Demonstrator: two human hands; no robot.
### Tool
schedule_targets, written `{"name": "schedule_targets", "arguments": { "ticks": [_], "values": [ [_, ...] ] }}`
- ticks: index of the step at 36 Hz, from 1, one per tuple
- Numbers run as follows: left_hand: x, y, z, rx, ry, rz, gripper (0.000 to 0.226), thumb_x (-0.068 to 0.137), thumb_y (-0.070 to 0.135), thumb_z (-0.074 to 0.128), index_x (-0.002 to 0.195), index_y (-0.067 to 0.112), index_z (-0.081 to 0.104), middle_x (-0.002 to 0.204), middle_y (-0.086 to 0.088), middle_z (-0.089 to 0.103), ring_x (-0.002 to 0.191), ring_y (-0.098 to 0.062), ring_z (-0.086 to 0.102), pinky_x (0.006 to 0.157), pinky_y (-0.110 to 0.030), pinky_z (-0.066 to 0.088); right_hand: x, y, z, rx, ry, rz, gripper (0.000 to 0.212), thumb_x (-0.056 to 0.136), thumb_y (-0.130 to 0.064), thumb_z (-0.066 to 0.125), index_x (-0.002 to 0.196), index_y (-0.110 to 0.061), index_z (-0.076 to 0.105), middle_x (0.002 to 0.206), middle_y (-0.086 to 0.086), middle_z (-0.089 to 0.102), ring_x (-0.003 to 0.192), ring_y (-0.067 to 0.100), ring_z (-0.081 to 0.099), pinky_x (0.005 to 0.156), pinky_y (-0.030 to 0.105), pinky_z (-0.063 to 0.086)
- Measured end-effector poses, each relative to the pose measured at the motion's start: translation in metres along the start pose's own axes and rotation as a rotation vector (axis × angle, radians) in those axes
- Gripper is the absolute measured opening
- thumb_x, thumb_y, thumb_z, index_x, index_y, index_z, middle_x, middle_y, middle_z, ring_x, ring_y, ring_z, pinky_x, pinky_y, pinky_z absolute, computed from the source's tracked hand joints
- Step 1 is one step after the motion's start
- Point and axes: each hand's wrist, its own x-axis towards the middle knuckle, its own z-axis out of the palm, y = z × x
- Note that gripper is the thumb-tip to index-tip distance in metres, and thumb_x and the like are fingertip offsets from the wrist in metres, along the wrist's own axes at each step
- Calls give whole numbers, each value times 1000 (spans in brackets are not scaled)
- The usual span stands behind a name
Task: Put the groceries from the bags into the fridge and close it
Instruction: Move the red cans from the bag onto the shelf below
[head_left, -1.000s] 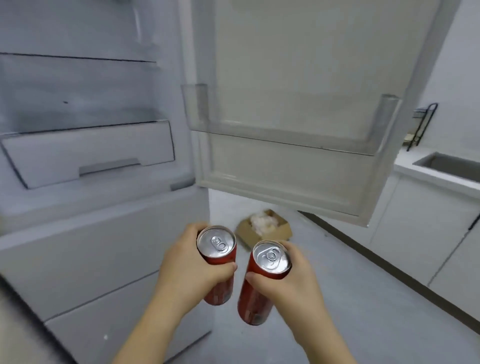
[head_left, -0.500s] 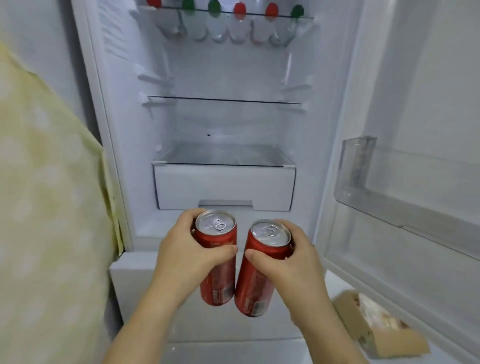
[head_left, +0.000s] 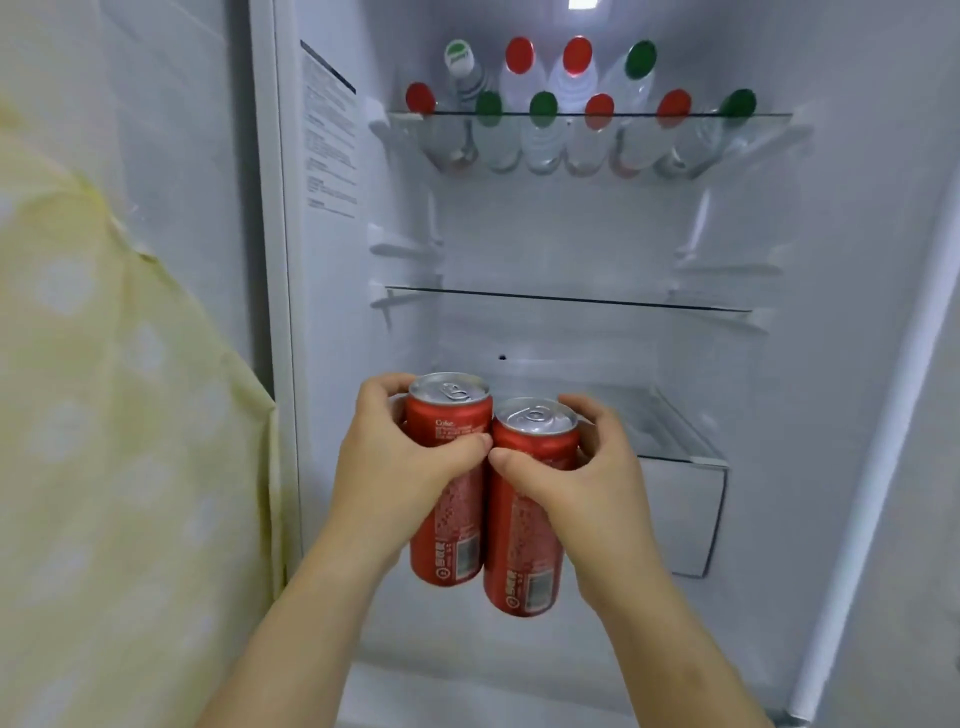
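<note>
Open fridge (head_left: 571, 234) ahead — hands (head_left: 410, 467) (head_left: 587, 483) grip two red cans (head_left: 457, 421) (head_left: 524, 545).

The left hand (head_left: 410, 467) holds the left can (head_left: 449, 415), and the right hand (head_left: 582, 483) holds the right can (head_left: 535, 447) just beside it, near the open fridge (head_left: 571, 234). Far up, bottles (head_left: 543, 130) lie on the top shelf (head_left: 769, 115). A drawer (head_left: 680, 514) sits behind the cans. A cloth (head_left: 104, 415) hangs at the left.
</note>
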Motion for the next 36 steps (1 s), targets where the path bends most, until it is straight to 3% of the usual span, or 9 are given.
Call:
{"name": "schedule_targets", "arguments": {
  "ticks": [3, 6, 8, 11, 14, 17, 21, 27, 36],
  "values": [
    [29, 6, 0, -36, 10, 47, 52, 49, 26, 77, 90, 35, 47, 92, 9, 63, 86, -11, 65, 84, -42, 54, 26, -9, 13, 38, 22, -55, 63, 59, -21, 85, 110, -33, 49, 102, -11, 64, 87, 2, 65, 79, 28, 53],
    [59, 14, -1, -66, -9, 96, 49, 63, 18, 81, 91, 36, 46, 96, 8, 62, 89, -13, 64, 85, -44, 53, 53, -21, 27, 75, 56, -108, 52, 59, -21, 83, 98, -34, 52, 95, -12, 65, 80, 1, 66, 74, 24, 53],
    [80, 22, -1, -85, -14, 135, 49, 60, 24, 82, 91, 38, 47, 98, 7, 62, 89, -13, 65, 85, -44, 54, 71, -32, 35, 99, 80, -146, 46, 60, -20, 82, 93, -34, 53, 92, -12, 65, 76, 0, 67, 70, 22, 53],
    [110, 38, 0, -110, -1, 197, 48, 50, 35, 74, 91, 40, 48, 100, 10, 62, 90, -12, 65, 84, -44, 54, 97, -49, 46, 109, 107, -209, 45, 65, -20, 80, 99, -33, 52, 91, -11, 64, 74, 1, 66, 65, 20, 52],
    [139, 54, 3, -143, -8, 252, 49, 53, 36, 71, 98, 38, 51, 98, 14, 61, 89, -10, 64, 84, -42, 55, 120, -67, 55, 108, 131, -282, 48, 69, -20, 78, 109, -25, 52, 90, -9, 64, 74, 2, 66, 63, 19, 54],
    [167, 65, 7, -154, -23, 272, 52, 57, 34, 74, 105, 28, 54, 95, 11, 63, 88, -12, 65, 83, -42, 55, 144, -80, 62, 92, 155, -329, 39, 72, -19, 77, 104, -21, 54, 83, -9, 65, 68, 1, 66, 61, 17, 55],
    [200, 74, 17, -153, -7, 284, 47, 62, 29, 76, 104, 28, 55, 97, 6, 63, 89, -16, 65, 82, -43, 55, 177, -87, 70, 66, 196, -351, 35, 73, -20, 76, 100, -21, 54, 86, -6, 64, 73, 7, 66, 65, 24, 56],
    [239, 79, 39, -106, 23, 296, 48, 70, 27, 74, 113, 21, 54, 103, 3, 63, 91, -17, 63, 84, -40, 54, 223, -87, 73, -16, 280, -406, 44, 72, -26, 76, 107, -21, 49, 94, -7, 61, 84, 9, 63, 74, 27, 53],
    [277, 60, 60, -1, 71, 258, 44, 72, 26, 74, 111, 16, 54, 104, -2, 63, 89, -20, 62, 84, -40, 54, 281, -68, 70, -89, 222, -359, 44, 70, -28, 78, 102, -20, 49, 93, -3, 62, 85, 16, 64, 82, 39, 54]
  ]
}}
